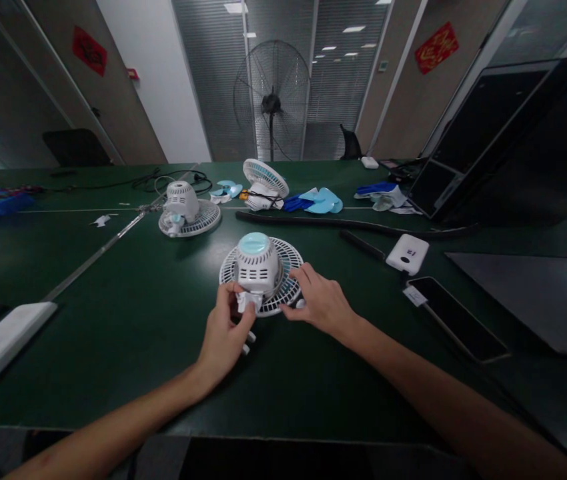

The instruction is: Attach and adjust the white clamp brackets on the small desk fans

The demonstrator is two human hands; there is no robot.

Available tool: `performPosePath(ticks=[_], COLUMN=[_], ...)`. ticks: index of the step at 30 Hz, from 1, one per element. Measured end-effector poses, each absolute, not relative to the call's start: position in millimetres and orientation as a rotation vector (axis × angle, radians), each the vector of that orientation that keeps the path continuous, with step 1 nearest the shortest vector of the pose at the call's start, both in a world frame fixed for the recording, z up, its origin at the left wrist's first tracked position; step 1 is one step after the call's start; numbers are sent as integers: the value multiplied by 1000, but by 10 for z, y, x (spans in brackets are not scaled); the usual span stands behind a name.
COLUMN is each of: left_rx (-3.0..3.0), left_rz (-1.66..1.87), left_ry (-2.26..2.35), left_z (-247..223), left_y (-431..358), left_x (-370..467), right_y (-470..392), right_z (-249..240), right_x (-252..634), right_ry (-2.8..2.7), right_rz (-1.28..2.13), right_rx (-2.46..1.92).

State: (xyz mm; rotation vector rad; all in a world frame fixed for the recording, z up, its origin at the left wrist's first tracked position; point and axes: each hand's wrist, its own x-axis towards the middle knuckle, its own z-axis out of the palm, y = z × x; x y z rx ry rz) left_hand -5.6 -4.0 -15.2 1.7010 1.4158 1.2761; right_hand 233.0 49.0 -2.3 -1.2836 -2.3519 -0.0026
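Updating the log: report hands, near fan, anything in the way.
Left hand pinching white piece at fan; right hand open by grille. Fan grille-down, motor housing up. Nothing blocks either hand; black strip lies beyond.

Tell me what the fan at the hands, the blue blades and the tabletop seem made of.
Fan: probably satin white plastic; its slots and ribs look molded. Blue blades: likely smooth plastic, curved and evenly colored. Tabletop: dark green, soft sheen; laminate or a vinyl mat, I can't tell which.

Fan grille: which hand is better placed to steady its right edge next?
Right, probably: the right hand is at the right edge of the fan grille, thumb and forefinger spread, while the left hand grips a white piece by the motor housing.
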Motion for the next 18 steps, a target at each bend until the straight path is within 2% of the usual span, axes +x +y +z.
performPosePath(ticks=[8,13,18], left_rx=[1718,1748,2071], left_rz=[1244,1165,1019], left_ry=[1341,1187,1397], left_z=[-143,-49,-46], left_y=[459,449,247], left_x=[404,173,-183], right_y=[708,643,522], right_z=[-67,12,72], right_x=[2599,2503,2427], right_ry=[-2214,-2204,-2301], right_rz=[-110,-173,-49], right_rx=[-1529,-1660,-1773])
